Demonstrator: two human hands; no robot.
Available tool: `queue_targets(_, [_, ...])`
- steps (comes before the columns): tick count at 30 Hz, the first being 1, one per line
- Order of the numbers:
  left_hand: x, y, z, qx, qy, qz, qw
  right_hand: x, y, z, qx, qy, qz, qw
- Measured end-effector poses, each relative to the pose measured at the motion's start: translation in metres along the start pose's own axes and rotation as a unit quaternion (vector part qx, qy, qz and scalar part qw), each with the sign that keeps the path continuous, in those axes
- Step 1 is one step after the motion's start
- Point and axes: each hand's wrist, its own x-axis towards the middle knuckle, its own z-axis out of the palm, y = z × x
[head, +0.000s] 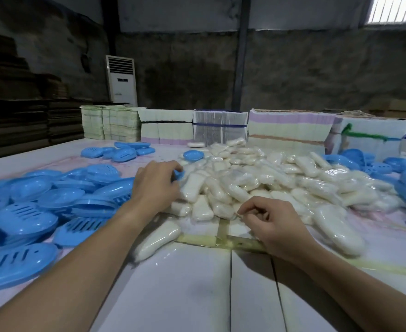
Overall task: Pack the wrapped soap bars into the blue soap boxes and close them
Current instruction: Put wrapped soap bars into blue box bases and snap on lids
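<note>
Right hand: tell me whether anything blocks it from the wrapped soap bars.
Nothing visible blocks it. The right hand is at the near edge of the pile of wrapped soap bars, its curled fingers already at the nearest wrappers. Whether they pinch one cannot be told.

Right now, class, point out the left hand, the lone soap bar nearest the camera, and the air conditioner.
left hand [155, 185], head view, back of the hand
soap bar [157, 238], head view, middle of the wrapper
air conditioner [121, 80], head view, front panel
</note>
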Motion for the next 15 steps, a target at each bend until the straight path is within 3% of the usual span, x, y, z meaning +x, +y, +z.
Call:
queue_targets(5, [-0.039,0.06,-0.005,-0.188,0.036,0.213,0.958,0.004,-0.006,-0.007,0.101,0.065,0.041,0.992])
queue_targets(8, [-0.057,0.081,0.0,-0.215,0.026,0.306,0.927,0.004,-0.009,-0.013,0.182,0.039,0.081,0.979])
queue_targets(12, [-0.064,0.087,0.004,-0.227,0.015,0.345,0.911,0.004,-0.01,-0.014,0.195,0.001,0.116,0.974])
queue_targets(15, [-0.06,0.082,0.003,-0.234,0.004,0.314,0.92,0.007,-0.008,-0.02,0.135,0.012,0.161,0.978])
